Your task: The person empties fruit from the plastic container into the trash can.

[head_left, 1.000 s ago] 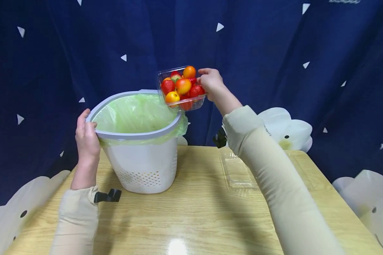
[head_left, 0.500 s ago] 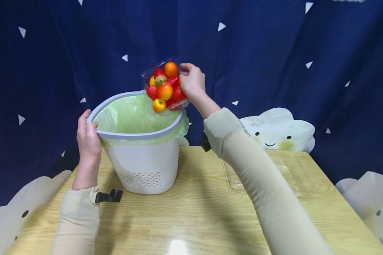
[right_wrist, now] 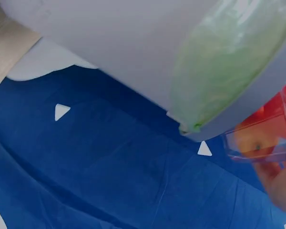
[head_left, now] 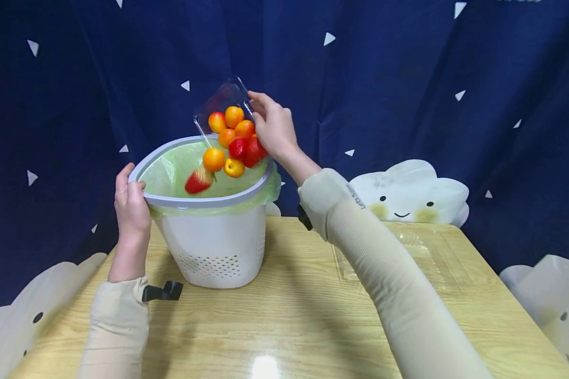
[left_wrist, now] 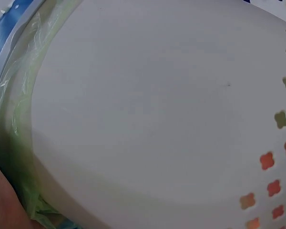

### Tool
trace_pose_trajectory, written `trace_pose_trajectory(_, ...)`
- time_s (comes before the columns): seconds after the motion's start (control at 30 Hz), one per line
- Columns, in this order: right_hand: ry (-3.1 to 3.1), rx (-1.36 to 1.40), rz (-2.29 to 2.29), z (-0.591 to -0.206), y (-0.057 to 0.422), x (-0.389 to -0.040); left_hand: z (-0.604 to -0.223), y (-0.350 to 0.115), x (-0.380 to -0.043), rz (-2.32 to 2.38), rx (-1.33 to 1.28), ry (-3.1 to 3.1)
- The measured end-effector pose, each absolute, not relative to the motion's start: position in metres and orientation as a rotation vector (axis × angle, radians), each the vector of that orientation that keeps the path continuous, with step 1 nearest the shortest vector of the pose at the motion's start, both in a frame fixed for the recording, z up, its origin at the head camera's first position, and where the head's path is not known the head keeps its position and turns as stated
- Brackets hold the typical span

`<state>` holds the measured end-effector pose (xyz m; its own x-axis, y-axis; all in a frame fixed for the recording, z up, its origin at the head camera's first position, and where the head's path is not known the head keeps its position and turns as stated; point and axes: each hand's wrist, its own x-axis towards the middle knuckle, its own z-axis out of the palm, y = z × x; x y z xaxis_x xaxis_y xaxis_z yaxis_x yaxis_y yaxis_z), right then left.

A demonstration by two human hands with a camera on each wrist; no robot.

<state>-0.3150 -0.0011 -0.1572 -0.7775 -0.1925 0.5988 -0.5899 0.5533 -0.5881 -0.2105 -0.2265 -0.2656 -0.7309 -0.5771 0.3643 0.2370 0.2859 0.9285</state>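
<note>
My right hand (head_left: 276, 129) grips one side of a clear plastic box (head_left: 225, 97), tipped steeply over the bin's right part. Strawberries (head_left: 238, 148) and small orange-yellow fruits (head_left: 234, 117) slide toward its low edge. One strawberry (head_left: 199, 180) is blurred in mid-air inside the bin mouth. The white bin (head_left: 213, 237) has a grey rim and a light green liner bag (head_left: 170, 168). At the rim's left side, my left hand (head_left: 131, 210) holds on, fingers over the edge. In the right wrist view the box (right_wrist: 262, 138) shows beside the rim, fruit behind its wall.
Another clear plastic container (head_left: 427, 255) lies on the wooden table (head_left: 265, 326) at the right, partly behind the right sleeve. A dark blue curtain (head_left: 384, 79) hangs behind the table. A cloud-shaped cushion or cutout (head_left: 410, 192) stands at the back right.
My right hand has moved left and tipped the box from nearly level to steep over the bin. Fruit has shifted and a strawberry has come out. The left hand stays on the rim.
</note>
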Motion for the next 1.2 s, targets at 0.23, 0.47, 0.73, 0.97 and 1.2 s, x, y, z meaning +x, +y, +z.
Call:
trace_pose_trajectory(0.23, -2.26, 0.973, 0.918, -0.165, -0.002, -0.31, -0.265, -0.227, -0.21, -1.52, 0.291, -1.864)
trace_pose_trajectory(0.47, -2.235, 1.082, 0.752, -0.164, -0.004, -0.305, -0.263, -0.228, -0.21, -1.511, 0.305, -1.846)
trace_pose_trajectory(0.73, -2.147, 1.134, 0.67, -0.166, -0.002, -0.3, -0.264, -0.228, -0.208, -1.522, 0.297, -1.852)
trace_pose_trajectory(0.97, -2.085, 1.112, 0.579, -0.162, -0.001, -0.296, -0.263, -0.227, -0.209, -1.518, 0.296, -1.848)
trace_pose_trajectory(1.2, -2.045, 1.057, 0.666, -0.163, 0.005, -0.295, -0.264, -0.226, -0.21, -1.53, 0.296, -1.854)
